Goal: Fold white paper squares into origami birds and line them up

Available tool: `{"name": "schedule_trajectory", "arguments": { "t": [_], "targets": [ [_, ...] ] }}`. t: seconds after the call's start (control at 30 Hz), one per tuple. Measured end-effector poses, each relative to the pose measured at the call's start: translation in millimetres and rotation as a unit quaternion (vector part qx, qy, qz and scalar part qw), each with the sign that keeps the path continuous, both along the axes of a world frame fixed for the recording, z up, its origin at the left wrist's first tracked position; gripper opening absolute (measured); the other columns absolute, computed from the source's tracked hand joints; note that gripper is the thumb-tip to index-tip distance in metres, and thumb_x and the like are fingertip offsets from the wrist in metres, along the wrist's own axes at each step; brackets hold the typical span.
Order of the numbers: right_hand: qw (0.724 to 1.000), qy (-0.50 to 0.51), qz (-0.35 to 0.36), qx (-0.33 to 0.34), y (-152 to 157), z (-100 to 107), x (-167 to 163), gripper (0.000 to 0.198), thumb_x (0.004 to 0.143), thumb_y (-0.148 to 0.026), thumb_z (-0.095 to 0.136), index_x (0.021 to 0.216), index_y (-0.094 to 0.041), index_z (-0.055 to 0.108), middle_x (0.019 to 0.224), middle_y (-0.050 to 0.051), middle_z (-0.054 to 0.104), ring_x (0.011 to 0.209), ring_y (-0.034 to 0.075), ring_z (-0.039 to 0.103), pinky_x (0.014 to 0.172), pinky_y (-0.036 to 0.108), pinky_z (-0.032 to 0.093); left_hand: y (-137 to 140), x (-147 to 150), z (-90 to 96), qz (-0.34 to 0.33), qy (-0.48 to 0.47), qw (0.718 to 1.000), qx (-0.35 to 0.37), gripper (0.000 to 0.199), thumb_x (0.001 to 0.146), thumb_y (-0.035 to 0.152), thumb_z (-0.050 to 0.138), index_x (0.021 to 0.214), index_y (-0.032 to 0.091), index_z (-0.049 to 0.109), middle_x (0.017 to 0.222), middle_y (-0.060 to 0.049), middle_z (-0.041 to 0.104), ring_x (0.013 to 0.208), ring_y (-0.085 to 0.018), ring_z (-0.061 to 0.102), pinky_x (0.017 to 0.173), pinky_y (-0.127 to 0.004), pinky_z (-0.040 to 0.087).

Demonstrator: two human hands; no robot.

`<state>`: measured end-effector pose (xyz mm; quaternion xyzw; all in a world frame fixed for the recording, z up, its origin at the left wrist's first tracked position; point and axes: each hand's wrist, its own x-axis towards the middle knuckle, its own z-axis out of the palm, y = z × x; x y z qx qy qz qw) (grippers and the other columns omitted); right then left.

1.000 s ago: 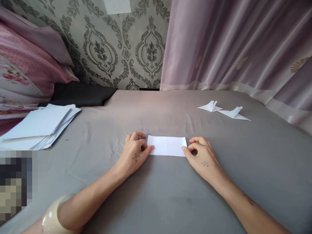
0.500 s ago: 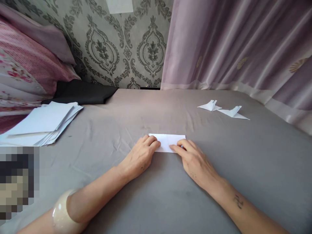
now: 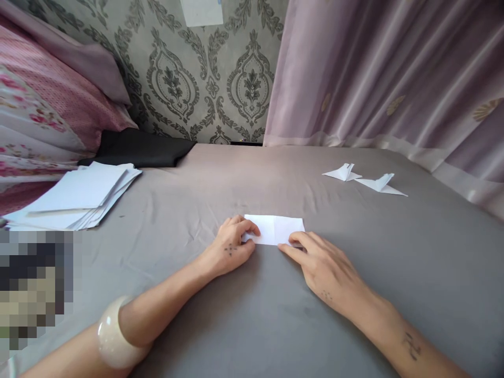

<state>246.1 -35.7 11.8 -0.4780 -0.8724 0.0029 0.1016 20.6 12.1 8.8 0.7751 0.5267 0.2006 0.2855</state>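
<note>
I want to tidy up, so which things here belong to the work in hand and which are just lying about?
In the work:
left hand
right hand
creased white paper, touched by both

Apparently lying about:
paper stack
two folded paper figures
black sheet

Looks like a lived-in room in a home, judging by the soft furnishings. Has pale grey wallpaper (image 3: 211, 68) with dark leafy medallions across the far wall, and a glossy mauve curtain (image 3: 338, 68) with gold-toned motifs and a pale hem, hanging in folds at the far right. Includes pink textured fabric (image 3: 66, 71) and flower-printed white cloth (image 3: 37, 118) draped at the left. Shows a wrinkled grey cloth (image 3: 252, 320) spread across the broad surface from near to far, whether bed or table impossible to tell.
</note>
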Motion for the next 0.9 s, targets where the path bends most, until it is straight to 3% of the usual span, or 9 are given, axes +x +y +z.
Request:
{"name": "schedule_trajectory", "arguments": {
  "t": [0.27, 0.43, 0.5, 0.63, 0.8, 0.83, 0.9],
  "targets": [
    [0.998, 0.025, -0.043, -0.048, 2, 14, 19, 0.036, 0.084, -0.002, 0.039, 0.087, -0.024, 0.068, 0.094, 0.001, 0.064, 0.075, 0.014, 0.059, 0.059, 0.027, 0.039, 3, -6, -3.6, 0.003, -0.009, 1.000, -0.010, 0.034, 0.069, 0.007, 0.044, 0.089, 0.021, 0.068, 0.085, -0.003, 0.055, 0.084, -0.020, 0.053, 0.078, -0.033, 0.045],
    [0.991, 0.023, -0.121, -0.057, 5, 15, 28, 0.027, 0.079, -0.003, 0.038, 0.072, -0.021, 0.057, 0.086, -0.001, 0.063, 0.073, 0.013, 0.057, 0.056, 0.026, 0.037, 7, -18, -1.4, 0.139, -0.003, 0.990, 0.015, 0.037, 0.070, 0.007, 0.040, 0.091, 0.017, 0.069, 0.100, -0.008, 0.058, 0.095, -0.023, 0.054, 0.088, -0.037, 0.045],
    [0.985, 0.024, -0.160, -0.054, 6, 15, 28, 0.024, 0.079, -0.005, 0.039, 0.068, -0.021, 0.053, 0.083, -0.001, 0.062, 0.076, 0.015, 0.058, 0.056, 0.026, 0.036, 11, -23, -2.0, 0.164, 0.011, 0.986, 0.022, 0.036, 0.071, 0.009, 0.039, 0.088, 0.017, 0.070, 0.101, -0.009, 0.059, 0.100, -0.026, 0.054, 0.094, -0.041, 0.043],
    [0.976, 0.066, -0.195, -0.072, 6, 15, 21, 0.019, 0.080, -0.012, 0.042, 0.070, -0.022, 0.055, 0.088, 0.000, 0.064, 0.082, 0.017, 0.059, 0.059, 0.026, 0.040, 11, -24, -2.6, 0.122, -0.024, 0.992, -0.010, 0.033, 0.070, 0.014, 0.040, 0.081, 0.019, 0.071, 0.106, -0.007, 0.060, 0.106, -0.027, 0.055, 0.098, -0.042, 0.041],
    [0.966, 0.113, -0.212, -0.094, 6, 11, 16, 0.008, 0.082, -0.024, 0.050, 0.077, -0.023, 0.055, 0.093, 0.001, 0.064, 0.089, 0.020, 0.060, 0.067, 0.030, 0.046, 1, -16, 4.9, 0.030, -0.126, 0.991, -0.025, 0.028, 0.072, 0.019, 0.049, 0.096, 0.021, 0.062, 0.110, -0.005, 0.061, 0.104, -0.023, 0.057, 0.090, -0.034, 0.046],
    [0.963, 0.125, -0.223, -0.090, 7, 9, 16, 0.005, 0.083, -0.028, 0.052, 0.080, -0.023, 0.055, 0.094, 0.002, 0.063, 0.088, 0.020, 0.061, 0.066, 0.031, 0.047, 0, -14, 6.5, 0.009, -0.128, 0.992, -0.014, 0.024, 0.075, 0.021, 0.051, 0.097, 0.021, 0.060, 0.108, -0.004, 0.062, 0.102, -0.022, 0.057, 0.088, -0.033, 0.046],
    [0.957, 0.156, -0.240, -0.046, 9, 4, 17, 0.019, 0.081, -0.036, 0.059, 0.094, -0.023, 0.054, 0.097, 0.005, 0.062, 0.086, 0.023, 0.062, 0.064, 0.034, 0.049, -4, -13, 8.4, -0.028, -0.104, 0.993, 0.045, 0.013, 0.081, 0.023, 0.052, 0.093, 0.022, 0.059, 0.102, -0.004, 0.064, 0.097, -0.020, 0.057, 0.087, -0.034, 0.044]
  ]
}}
